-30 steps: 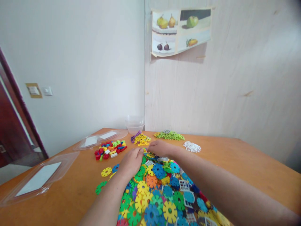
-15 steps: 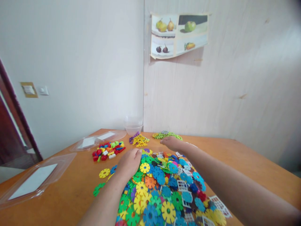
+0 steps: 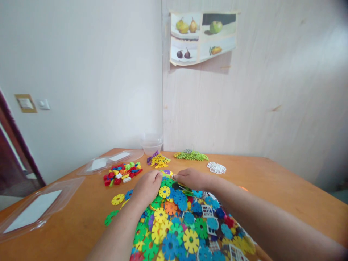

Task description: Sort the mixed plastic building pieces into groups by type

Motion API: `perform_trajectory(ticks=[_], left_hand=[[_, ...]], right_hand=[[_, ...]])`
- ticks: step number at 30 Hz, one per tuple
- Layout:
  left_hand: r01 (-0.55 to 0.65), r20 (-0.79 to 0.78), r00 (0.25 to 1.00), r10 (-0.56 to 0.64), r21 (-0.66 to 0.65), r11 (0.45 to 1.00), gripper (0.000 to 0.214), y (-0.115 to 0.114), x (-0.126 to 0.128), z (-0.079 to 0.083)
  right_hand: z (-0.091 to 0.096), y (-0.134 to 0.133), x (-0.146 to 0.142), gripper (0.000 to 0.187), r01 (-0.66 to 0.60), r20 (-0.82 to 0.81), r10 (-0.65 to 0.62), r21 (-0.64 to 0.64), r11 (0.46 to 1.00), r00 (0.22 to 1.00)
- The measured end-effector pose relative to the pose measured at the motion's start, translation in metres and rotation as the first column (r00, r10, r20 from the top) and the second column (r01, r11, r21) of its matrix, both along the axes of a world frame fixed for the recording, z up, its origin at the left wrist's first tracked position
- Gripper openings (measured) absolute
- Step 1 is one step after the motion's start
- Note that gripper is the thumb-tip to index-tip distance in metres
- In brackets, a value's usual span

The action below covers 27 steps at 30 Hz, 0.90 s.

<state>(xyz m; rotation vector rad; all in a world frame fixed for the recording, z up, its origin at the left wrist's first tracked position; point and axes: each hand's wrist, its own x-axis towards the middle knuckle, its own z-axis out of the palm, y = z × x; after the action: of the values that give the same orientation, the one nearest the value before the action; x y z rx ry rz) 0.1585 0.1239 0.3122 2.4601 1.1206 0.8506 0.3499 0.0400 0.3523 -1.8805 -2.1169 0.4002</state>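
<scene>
A big heap of coloured flower-shaped plastic discs [image 3: 185, 221] and small white grid pieces lies on the wooden table [image 3: 272, 185] in front of me. My left hand [image 3: 148, 186] rests knuckles-up on the heap's far left edge, fingers curled down into the pieces. My right hand [image 3: 191, 178] sits just right of it at the heap's far end, fingers bent and pinched low among the discs. What the fingers hold, if anything, is hidden. The two hands almost touch.
Sorted piles lie beyond: red mixed bricks [image 3: 121, 173], yellow and purple pieces [image 3: 158, 160], green pieces [image 3: 191, 156], white grid pieces [image 3: 216, 167]. A clear bowl [image 3: 151, 144] stands by the wall. Clear plastic lids [image 3: 35, 208] lie at the left. Loose discs [image 3: 117, 199] sit left of the heap.
My right hand went out toward the white and green piles half a second ago and has come back to the heap's far end beside my left hand. The left hand barely moved.
</scene>
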Motion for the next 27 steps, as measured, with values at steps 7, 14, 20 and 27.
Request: perform_trajectory(ticks=[7, 14, 20, 27], left_hand=[[0.014, -0.014, 1.0, -0.014, 0.017, 1.0, 0.037, -0.002, 0.0, 0.003], [0.019, 0.018, 1.0, -0.019, -0.001, 1.0, 0.037, -0.004, 0.0, 0.004], [0.036, 0.032, 0.999, -0.035, -0.012, 0.999, 0.033, -0.006, 0.0, 0.006], [0.041, 0.045, 0.998, -0.041, -0.003, 0.999, 0.032, -0.006, 0.0, 0.005]], right_hand=[[0.008, -0.015, -0.008, 0.038, 0.036, -0.435, -0.025, 0.017, 0.999, 0.9], [0.01, -0.006, 0.045, 0.036, 0.382, -0.248, -0.357, 0.059, 0.922, 0.9], [-0.009, -0.007, 0.069, 0.027, 0.361, 0.0, -0.361, 0.02, 0.932, 0.933], [-0.018, -0.014, 0.051, 0.029, 0.251, 0.056, -0.25, -0.03, 0.967, 0.967]])
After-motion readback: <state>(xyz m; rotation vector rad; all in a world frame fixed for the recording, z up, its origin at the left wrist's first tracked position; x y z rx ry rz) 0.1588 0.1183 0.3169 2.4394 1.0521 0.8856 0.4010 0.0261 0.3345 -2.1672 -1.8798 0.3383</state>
